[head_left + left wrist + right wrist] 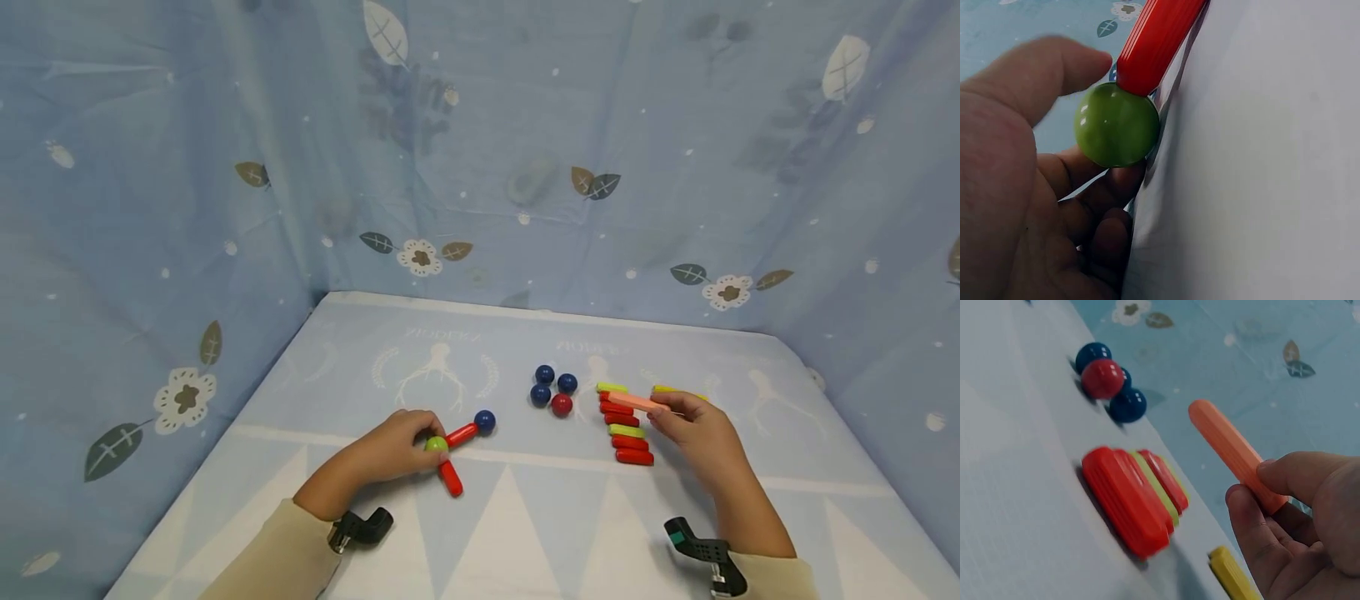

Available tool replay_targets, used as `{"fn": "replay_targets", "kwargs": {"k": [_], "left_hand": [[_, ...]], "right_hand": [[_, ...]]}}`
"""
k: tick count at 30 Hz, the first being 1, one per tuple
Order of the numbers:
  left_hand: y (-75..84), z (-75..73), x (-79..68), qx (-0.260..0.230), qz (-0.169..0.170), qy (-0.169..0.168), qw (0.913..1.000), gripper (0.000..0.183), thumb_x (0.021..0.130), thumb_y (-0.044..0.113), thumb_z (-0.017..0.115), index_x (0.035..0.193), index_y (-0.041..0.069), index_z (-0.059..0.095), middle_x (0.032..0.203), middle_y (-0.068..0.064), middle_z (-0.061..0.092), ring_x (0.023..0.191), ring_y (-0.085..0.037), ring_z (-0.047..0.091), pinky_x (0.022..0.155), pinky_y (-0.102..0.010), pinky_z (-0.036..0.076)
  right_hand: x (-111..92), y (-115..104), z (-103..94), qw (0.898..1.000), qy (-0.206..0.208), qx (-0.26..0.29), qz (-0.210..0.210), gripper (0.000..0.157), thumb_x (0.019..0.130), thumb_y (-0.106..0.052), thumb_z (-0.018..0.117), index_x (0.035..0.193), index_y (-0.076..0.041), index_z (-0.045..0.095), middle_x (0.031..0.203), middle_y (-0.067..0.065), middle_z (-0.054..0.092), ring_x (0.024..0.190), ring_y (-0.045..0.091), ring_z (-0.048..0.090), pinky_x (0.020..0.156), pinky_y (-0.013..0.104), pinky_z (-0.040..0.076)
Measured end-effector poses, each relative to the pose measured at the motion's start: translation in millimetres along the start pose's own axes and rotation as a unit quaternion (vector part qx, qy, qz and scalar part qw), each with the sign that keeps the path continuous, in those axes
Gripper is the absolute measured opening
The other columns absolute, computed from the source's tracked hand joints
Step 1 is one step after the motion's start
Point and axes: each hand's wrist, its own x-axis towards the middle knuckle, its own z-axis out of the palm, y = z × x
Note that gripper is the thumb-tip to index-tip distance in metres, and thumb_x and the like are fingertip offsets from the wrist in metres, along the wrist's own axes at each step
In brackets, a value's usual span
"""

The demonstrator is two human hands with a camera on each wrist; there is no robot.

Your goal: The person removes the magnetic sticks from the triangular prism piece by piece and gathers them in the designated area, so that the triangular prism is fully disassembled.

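Note:
My left hand (397, 446) has its thumb and fingers curled about a green ball (1116, 125). Two red rods run out from that ball; one red rod (461, 434) ends at a blue ball (485, 422), and the other red rod (451, 479) points toward the near side. The left wrist view shows only one red rod (1159, 44). Between thumb and fingertips, my right hand (705, 437) pinches an orange rod (1232, 450) by one end. It hangs over a row of red rods (1125, 500) and yellow-green rods.
Left of the row sit several blue balls (541, 395) and a red ball (562, 405). A yellow rod (1233, 575) lies beside the right hand, partly hidden in the head view. Blue patterned cloth (480, 167) hangs behind the table (517, 533).

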Motion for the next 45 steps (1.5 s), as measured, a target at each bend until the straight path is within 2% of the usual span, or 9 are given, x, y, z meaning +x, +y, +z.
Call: {"fn": "replay_targets", "kwargs": {"k": [2, 5, 9, 12, 16, 19, 24, 35, 45], "left_hand": [[0.7, 0.4, -0.7, -0.002, -0.006, -0.001, 1.0000, 0.014, 0.090, 0.026, 0.077, 0.100, 0.024, 0.067, 0.096, 0.006, 0.060, 0.099, -0.018, 0.049, 0.082, -0.036, 0.042], [0.6, 0.9, -1.5, -0.002, -0.010, -0.003, 0.9999, 0.016, 0.087, 0.018, 0.073, 0.100, 0.023, 0.067, 0.095, 0.006, 0.060, 0.099, -0.018, 0.048, 0.081, -0.036, 0.043], [-0.4, 2.1, -0.6, -0.001, -0.003, -0.001, 1.0000, 0.016, 0.086, 0.017, 0.072, 0.100, 0.024, 0.066, 0.096, 0.007, 0.060, 0.100, -0.018, 0.048, 0.083, -0.036, 0.043], [-1.0, 1.6, -0.5, -0.001, -0.001, 0.000, 1.0000, 0.017, 0.086, 0.016, 0.072, 0.100, 0.024, 0.066, 0.097, 0.007, 0.060, 0.100, -0.018, 0.048, 0.084, -0.037, 0.043], [-1.6, -0.2, -1.0, -0.002, -0.002, 0.002, 1.0000, 0.017, 0.086, 0.015, 0.071, 0.101, 0.022, 0.066, 0.096, 0.006, 0.060, 0.098, -0.018, 0.049, 0.082, -0.036, 0.044], [-1.5, -0.7, -0.5, 0.002, -0.005, 0.004, 1.0000, 0.017, 0.087, 0.015, 0.071, 0.101, 0.022, 0.066, 0.096, 0.006, 0.060, 0.098, -0.018, 0.049, 0.082, -0.037, 0.045], [-0.2, 0.6, 0.8, 0.007, -0.014, 0.003, 0.9999, 0.017, 0.088, 0.016, 0.073, 0.102, 0.022, 0.066, 0.098, 0.006, 0.059, 0.100, -0.018, 0.048, 0.084, -0.038, 0.044], [0.6, 1.7, 1.5, 0.016, -0.022, 0.007, 0.9996, 0.017, 0.087, 0.017, 0.073, 0.101, 0.023, 0.066, 0.097, 0.007, 0.059, 0.101, -0.018, 0.048, 0.084, -0.038, 0.045], [1.0, 3.3, 3.4, 0.011, -0.014, 0.005, 0.9998, 0.016, 0.087, 0.017, 0.073, 0.101, 0.023, 0.066, 0.097, 0.006, 0.059, 0.101, -0.019, 0.047, 0.083, -0.038, 0.044]], "right_hand": [[1, 7, -3.8, 1.000, 0.009, -0.010, 0.013, 0.049, 0.104, -0.039, 0.066, 0.146, -0.014, 0.060, 0.147, 0.015, 0.056, 0.125, 0.028, 0.056, 0.084, 0.016, 0.052], [2, 17, -9.1, 0.999, 0.019, -0.020, 0.040, 0.051, 0.102, -0.043, 0.067, 0.144, -0.015, 0.062, 0.148, 0.015, 0.055, 0.126, 0.030, 0.051, 0.086, 0.023, 0.048], [5, 29, -17.1, 0.997, 0.033, -0.017, 0.074, 0.053, 0.102, -0.046, 0.067, 0.145, -0.015, 0.061, 0.148, 0.014, 0.054, 0.126, 0.030, 0.048, 0.087, 0.026, 0.046], [9, 36, -20.7, 0.995, 0.044, 0.011, 0.084, 0.053, 0.103, -0.042, 0.067, 0.146, -0.013, 0.058, 0.146, 0.014, 0.055, 0.120, 0.024, 0.056, 0.085, 0.020, 0.051], [13, 46, -21.9, 0.992, 0.064, 0.064, 0.084, 0.053, 0.103, -0.031, 0.069, 0.148, -0.008, 0.053, 0.133, 0.014, 0.060, 0.097, 0.010, 0.070, 0.078, 0.017, 0.057], [16, 53, -23.1, 0.990, 0.079, 0.078, 0.090, 0.051, 0.104, -0.029, 0.068, 0.146, -0.006, 0.051, 0.122, 0.011, 0.062, 0.088, 0.004, 0.070, 0.076, 0.018, 0.058], [18, 61, -27.3, 0.986, 0.101, 0.090, 0.099, 0.048, 0.103, -0.029, 0.068, 0.142, -0.004, 0.053, 0.114, 0.007, 0.063, 0.086, 0.004, 0.069, 0.076, 0.018, 0.058], [22, 64, -29.4, 0.972, 0.142, 0.118, 0.145, 0.047, 0.107, -0.025, 0.061, 0.151, -0.011, 0.052, 0.141, 0.010, 0.051, 0.103, 0.008, 0.064, 0.076, 0.014, 0.056], [22, 64, -31.7, 0.964, 0.164, 0.122, 0.169, 0.049, 0.107, -0.027, 0.060, 0.154, -0.011, 0.052, 0.146, 0.012, 0.050, 0.101, 0.005, 0.064, 0.066, 0.010, 0.053]]}}
